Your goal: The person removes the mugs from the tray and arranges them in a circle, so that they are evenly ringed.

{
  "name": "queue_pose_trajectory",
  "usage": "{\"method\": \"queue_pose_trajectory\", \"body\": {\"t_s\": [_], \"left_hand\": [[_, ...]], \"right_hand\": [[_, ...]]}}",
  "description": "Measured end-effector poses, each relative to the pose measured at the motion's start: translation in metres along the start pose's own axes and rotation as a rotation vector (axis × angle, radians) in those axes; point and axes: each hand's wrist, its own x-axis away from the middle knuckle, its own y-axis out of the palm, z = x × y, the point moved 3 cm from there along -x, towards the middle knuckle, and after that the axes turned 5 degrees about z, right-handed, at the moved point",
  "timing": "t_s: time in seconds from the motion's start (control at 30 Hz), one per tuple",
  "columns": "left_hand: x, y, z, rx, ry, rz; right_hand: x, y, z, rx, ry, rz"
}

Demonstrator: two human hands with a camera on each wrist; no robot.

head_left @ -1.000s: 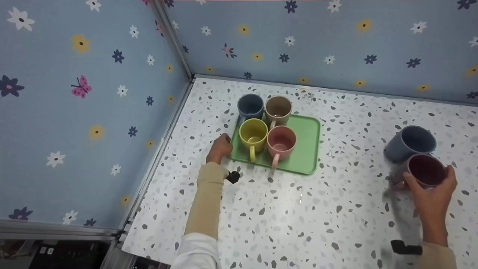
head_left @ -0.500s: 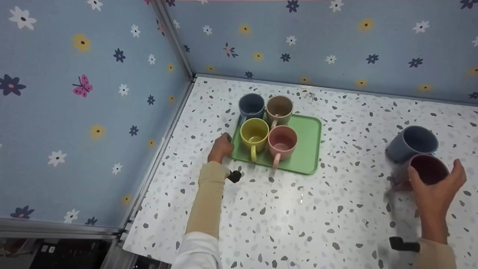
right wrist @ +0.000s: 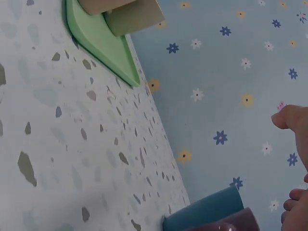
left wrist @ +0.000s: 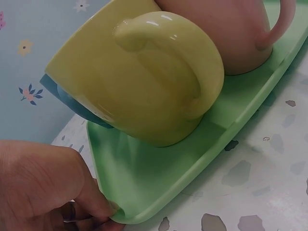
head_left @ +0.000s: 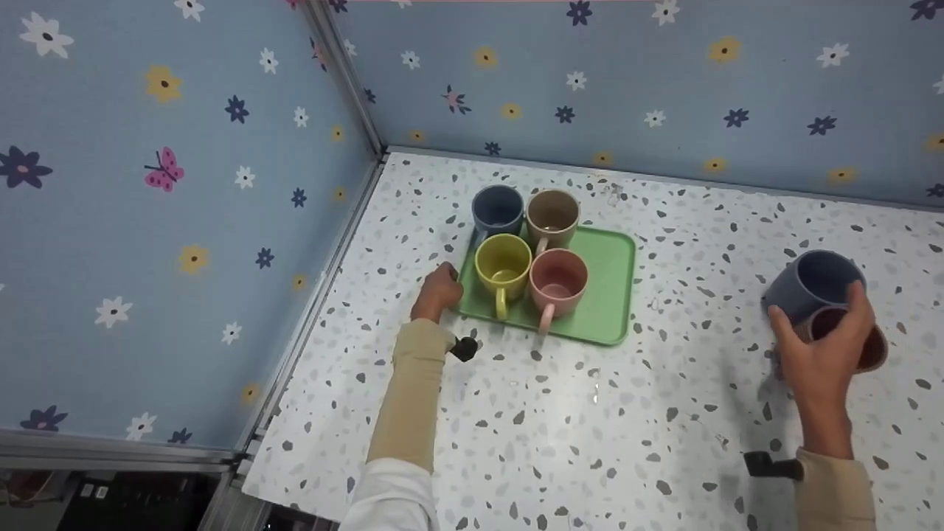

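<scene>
On the green tray (head_left: 608,287) stand a yellow mug (head_left: 501,269), a pink mug (head_left: 558,284), a dark blue mug (head_left: 497,210) and a brown mug (head_left: 552,214). My left hand (head_left: 439,287) pinches the tray's near left corner, thumb on the rim (left wrist: 103,204) in the left wrist view. At the right, a blue mug (head_left: 793,291) and a dark maroon mug (head_left: 874,350) stand side by side. My right hand (head_left: 818,369) hovers over this pair with thumb and fingers spread, partly hiding the maroon mug. In the right wrist view it appears apart from both mugs.
The speckled white table (head_left: 575,442) meets a flowered wall panel (head_left: 649,96) at the back and another panel (head_left: 221,273) at the left. A metal frame edge (head_left: 317,295) runs along the left side.
My right hand has let go of the maroon mug and moved left and up towards the blue mug. My left hand has stayed at the tray corner.
</scene>
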Motion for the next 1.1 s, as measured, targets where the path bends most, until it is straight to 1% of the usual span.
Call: {"method": "queue_pose_trajectory", "body": {"t_s": [0.07,0.1,0.23,0.47,0.57,0.7,0.8,0.9,1.1], "left_hand": [[-0.001,0.0,-0.001,0.002,-0.009,-0.003],[-0.001,0.0,-0.001,0.004,-0.012,-0.005],[-0.001,0.0,-0.002,0.008,-0.019,-0.008],[-0.002,0.0,-0.001,0.005,0.0,0.009],[-0.001,0.0,-0.002,0.008,0.003,0.008],[-0.001,-0.001,-0.002,0.008,0.002,-0.002],[-0.002,-0.001,-0.002,0.007,-0.001,-0.001],[-0.002,-0.001,-0.002,0.005,-0.002,0.005],[0.0,-0.001,-0.001,0.012,0.01,0.016]], "right_hand": [[0.002,0.009,-0.008,-0.032,-0.04,-0.007],[0.003,0.013,-0.011,-0.041,-0.047,-0.013],[0.006,0.028,-0.022,-0.073,-0.063,-0.036],[0.009,0.047,-0.036,-0.118,-0.086,-0.039],[0.015,0.053,-0.05,-0.162,-0.099,-0.06],[0.025,0.057,-0.075,-0.215,-0.116,-0.085],[0.029,0.061,-0.087,-0.243,-0.133,-0.101],[0.03,0.067,-0.086,-0.253,-0.153,-0.116],[0.024,0.084,-0.062,-0.224,-0.208,-0.146]]}}
